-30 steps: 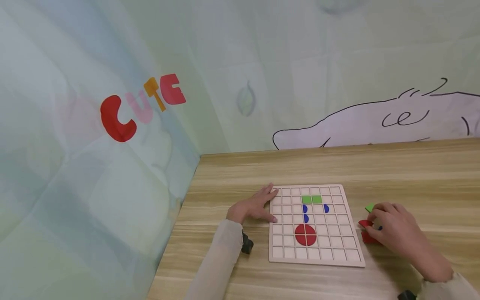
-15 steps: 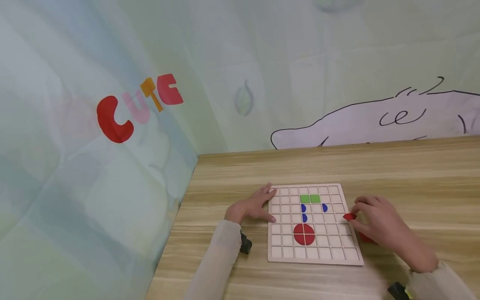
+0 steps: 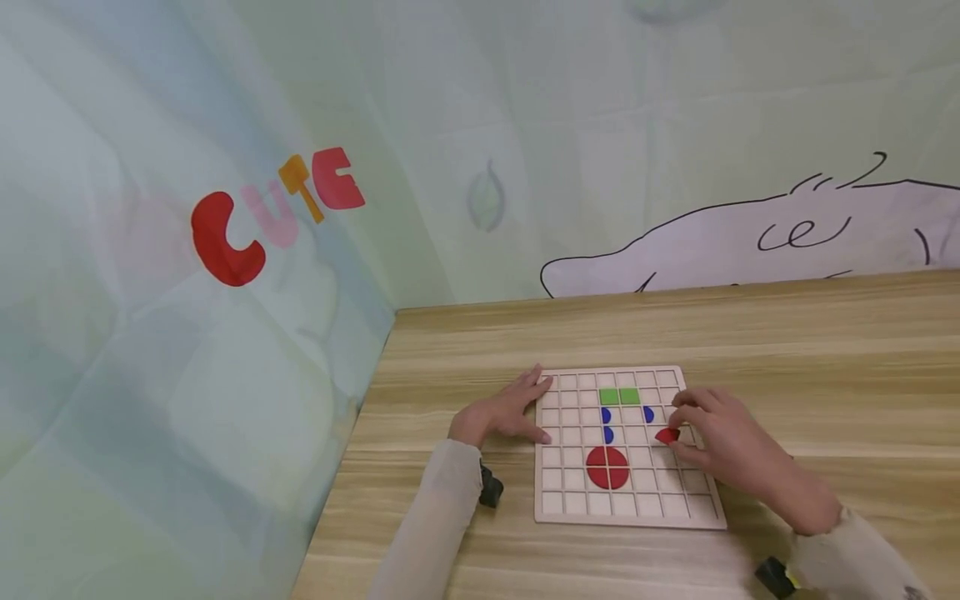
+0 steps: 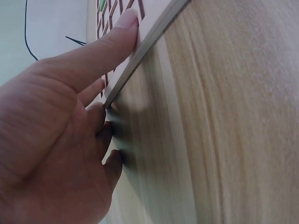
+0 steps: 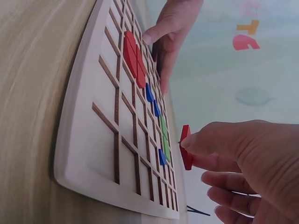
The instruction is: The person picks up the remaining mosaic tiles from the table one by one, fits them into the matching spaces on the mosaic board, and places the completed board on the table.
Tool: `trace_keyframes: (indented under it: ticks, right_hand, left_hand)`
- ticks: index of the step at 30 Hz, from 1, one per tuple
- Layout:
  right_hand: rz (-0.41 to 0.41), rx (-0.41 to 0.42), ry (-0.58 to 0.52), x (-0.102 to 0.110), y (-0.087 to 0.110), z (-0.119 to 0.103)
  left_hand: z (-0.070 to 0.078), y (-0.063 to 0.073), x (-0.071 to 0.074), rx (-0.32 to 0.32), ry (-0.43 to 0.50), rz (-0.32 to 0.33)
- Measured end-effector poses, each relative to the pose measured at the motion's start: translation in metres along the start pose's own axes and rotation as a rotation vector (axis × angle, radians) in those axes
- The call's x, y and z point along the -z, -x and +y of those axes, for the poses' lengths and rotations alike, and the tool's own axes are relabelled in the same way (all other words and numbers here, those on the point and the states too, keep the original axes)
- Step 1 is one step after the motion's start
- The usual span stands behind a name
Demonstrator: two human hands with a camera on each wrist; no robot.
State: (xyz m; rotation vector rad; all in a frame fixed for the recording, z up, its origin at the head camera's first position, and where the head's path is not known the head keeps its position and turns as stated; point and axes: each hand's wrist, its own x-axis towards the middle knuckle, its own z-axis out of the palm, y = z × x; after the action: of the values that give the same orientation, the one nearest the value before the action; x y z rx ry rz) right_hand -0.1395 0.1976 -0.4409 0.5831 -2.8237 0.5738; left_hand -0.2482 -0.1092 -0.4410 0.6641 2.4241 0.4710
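Observation:
A pale wooden grid board (image 3: 576, 503) lies on the table. My left hand (image 3: 504, 414) rests at its left edge, thumb on the rim in the left wrist view, other fingers extended along the side. Over the board's right part, my right hand (image 3: 731, 442) pinches a red wedge-shaped tile (image 5: 186, 147) between thumb and index finger. In the right wrist view the tile stands off the board's surface. Red quarter tiles (image 3: 597, 457) form a circle in the grid. Above it sit blue half-disc tiles (image 3: 648, 414) and two green square tiles (image 3: 609, 397).
The wooden table (image 3: 465, 342) runs back to a printed cloth wall (image 3: 450, 167). Another cloth side (image 3: 150, 375) with coloured letters borders the table's left. A black wrist device (image 3: 491, 487) sits under the left sleeve.
My right hand has picked up the red tile from right of the board and carried it left over the grid. The left hand stays at the board's edge.

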Motion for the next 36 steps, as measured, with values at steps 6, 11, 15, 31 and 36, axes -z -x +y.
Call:
trace_keyframes:
  ticks: [6,11,15,31,36]
  right_hand:
    - [-0.007,0.028,-0.008,-0.007,-0.002,-0.004]
    - [-0.054,0.019,-0.009,-0.013,-0.005,-0.008]
    - [-0.079,0.041,-0.013,-0.020,-0.006,-0.010]
    - [-0.131,0.101,0.021,-0.031,-0.010,-0.014]
    - [-0.120,0.124,0.042,-0.029,-0.009,-0.014]
  left_hand:
    - [0.000,0.000,-0.001,0.001,-0.012,0.005]
    - [0.000,0.001,0.000,0.000,0.001,0.005]
    - [0.000,0.002,0.000,0.000,0.003,0.003]
    - [0.000,0.002,0.000,-0.005,0.006,0.004]
    - [-0.001,0.002,0.000,-0.006,0.000,0.001]
